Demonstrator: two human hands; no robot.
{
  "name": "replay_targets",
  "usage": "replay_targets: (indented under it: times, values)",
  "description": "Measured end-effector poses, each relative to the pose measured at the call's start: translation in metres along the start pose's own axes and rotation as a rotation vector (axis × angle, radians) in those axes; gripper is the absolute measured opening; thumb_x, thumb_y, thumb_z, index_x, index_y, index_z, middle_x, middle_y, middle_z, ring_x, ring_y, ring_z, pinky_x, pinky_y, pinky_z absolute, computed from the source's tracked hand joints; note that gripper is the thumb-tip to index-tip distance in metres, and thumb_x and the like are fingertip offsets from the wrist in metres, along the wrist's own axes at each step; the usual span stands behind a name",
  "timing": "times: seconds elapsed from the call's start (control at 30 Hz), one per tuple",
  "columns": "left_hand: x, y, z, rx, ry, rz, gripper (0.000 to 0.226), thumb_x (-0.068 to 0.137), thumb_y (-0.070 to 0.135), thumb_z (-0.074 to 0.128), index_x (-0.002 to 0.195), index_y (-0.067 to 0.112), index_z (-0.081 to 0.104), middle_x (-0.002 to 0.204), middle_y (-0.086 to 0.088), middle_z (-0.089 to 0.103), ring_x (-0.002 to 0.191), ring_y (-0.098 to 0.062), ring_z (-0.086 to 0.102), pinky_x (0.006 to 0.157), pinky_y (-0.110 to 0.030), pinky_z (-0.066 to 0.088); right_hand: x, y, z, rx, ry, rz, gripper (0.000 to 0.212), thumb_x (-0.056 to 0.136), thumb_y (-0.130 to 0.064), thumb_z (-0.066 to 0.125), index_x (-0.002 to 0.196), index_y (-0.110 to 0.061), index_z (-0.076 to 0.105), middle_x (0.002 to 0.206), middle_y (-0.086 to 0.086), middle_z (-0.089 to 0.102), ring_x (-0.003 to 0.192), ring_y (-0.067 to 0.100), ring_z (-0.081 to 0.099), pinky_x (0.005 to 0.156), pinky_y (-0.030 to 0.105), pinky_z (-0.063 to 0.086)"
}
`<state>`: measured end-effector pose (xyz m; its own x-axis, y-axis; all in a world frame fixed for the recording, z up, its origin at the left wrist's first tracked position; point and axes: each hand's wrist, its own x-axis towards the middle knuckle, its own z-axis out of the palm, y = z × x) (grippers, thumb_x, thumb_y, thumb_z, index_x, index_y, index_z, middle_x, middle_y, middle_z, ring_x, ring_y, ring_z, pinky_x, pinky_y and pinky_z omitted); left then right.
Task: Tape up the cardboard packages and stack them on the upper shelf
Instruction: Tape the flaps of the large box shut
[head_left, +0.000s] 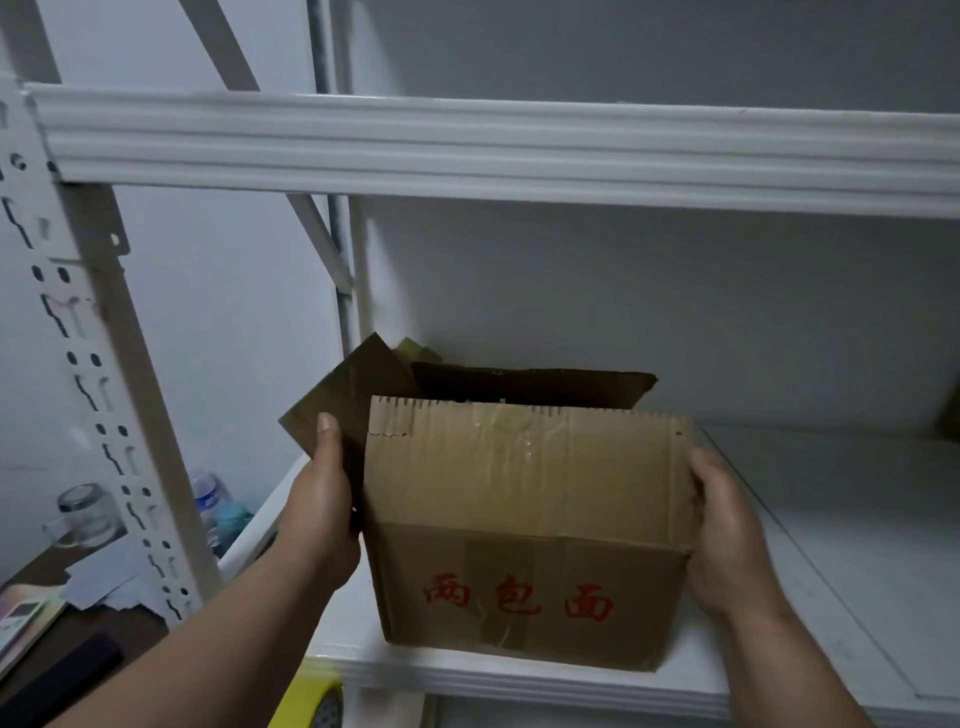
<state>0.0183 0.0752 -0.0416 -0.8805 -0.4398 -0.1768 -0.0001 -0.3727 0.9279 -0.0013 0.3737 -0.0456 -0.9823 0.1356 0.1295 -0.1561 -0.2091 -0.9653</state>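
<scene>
Both arms extended forward, left hand (323, 499) gripping, right hand (724, 530) clasping

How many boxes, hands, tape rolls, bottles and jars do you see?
Cardboard box: 1
Hands: 2, left hand and right hand
Yellow tape roll: 1
Water bottle: 1
Glass jar: 1
Total: 6
</scene>
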Motion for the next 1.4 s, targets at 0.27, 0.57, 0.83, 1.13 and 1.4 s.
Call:
replay_targets:
  times: [0.27, 0.57, 0.83, 1.13, 1.4]
  values:
    - [0.0, 0.009, -0.01, 0.184, -0.301, 0.01, 0.017, 0.092, 0.014, 0.062, 0.105, 0.01, 0.072, 0.107, -0.015, 0.073, 0.114, -0.038, 0.062, 0.105, -0.05, 0.045, 0.009, -0.014, -0.011, 0.078, -0.3, 0.185, 0.041, 0.054, -0.031, 0.091, 0.085, -0.007, 0.081, 0.103, 0.016, 0.073, 0.09, 0.025, 0.073, 0.067, 0.034, 0.062]
    - [0.008, 0.023, -0.03, 0.446, -0.803, -0.057, 0.101, 0.053, 0.024, 0.095, 0.14, 0.029, 0.044, 0.129, -0.003, 0.066, 0.12, -0.022, 0.062, 0.092, -0.03, 0.053, 0.008, -0.026, -0.02, -0.268, -0.574, 0.211, 0.084, 0.035, -0.044, 0.087, 0.117, -0.032, 0.073, 0.136, -0.002, 0.057, 0.126, 0.022, 0.054, 0.098, 0.039, 0.047]
    - [0.008, 0.031, -0.025, 0.857, -0.717, 0.0, 0.095, 0.076, 0.016, 0.083, 0.147, 0.039, 0.024, 0.127, 0.006, 0.061, 0.119, -0.013, 0.057, 0.105, -0.031, 0.044, 0.04, -0.062, -0.006, -0.696, -0.521, 0.124, 0.062, 0.075, -0.034, 0.078, 0.133, -0.028, 0.057, 0.137, -0.007, 0.055, 0.13, 0.014, 0.045, 0.104, 0.032, 0.028]
    - [0.018, 0.008, -0.025, 1.231, -0.476, 0.382, 0.084, 0.094, 0.029, 0.063, 0.154, 0.038, 0.006, 0.145, 0.006, 0.048, 0.126, -0.014, 0.05, 0.108, -0.03, 0.038, 0.09, -0.067, 0.041, -0.969, -0.366, -0.128, 0.07, 0.097, -0.02, 0.061, 0.155, -0.031, 0.024, 0.155, -0.002, 0.038, 0.134, 0.024, 0.044, 0.086, 0.026, 0.042]
    - [0.021, 0.009, -0.032, 1.406, -0.7, 0.476, 0.075, 0.102, 0.027, 0.049, 0.14, 0.068, 0.0, 0.158, 0.029, -0.005, 0.142, 0.001, 0.018, 0.116, -0.02, 0.017, 0.132, -0.044, 0.053, -0.968, -0.437, 0.059, 0.084, 0.098, -0.022, 0.061, 0.159, -0.029, 0.003, 0.165, 0.007, 0.016, 0.146, 0.03, 0.028, 0.107, 0.034, 0.034]
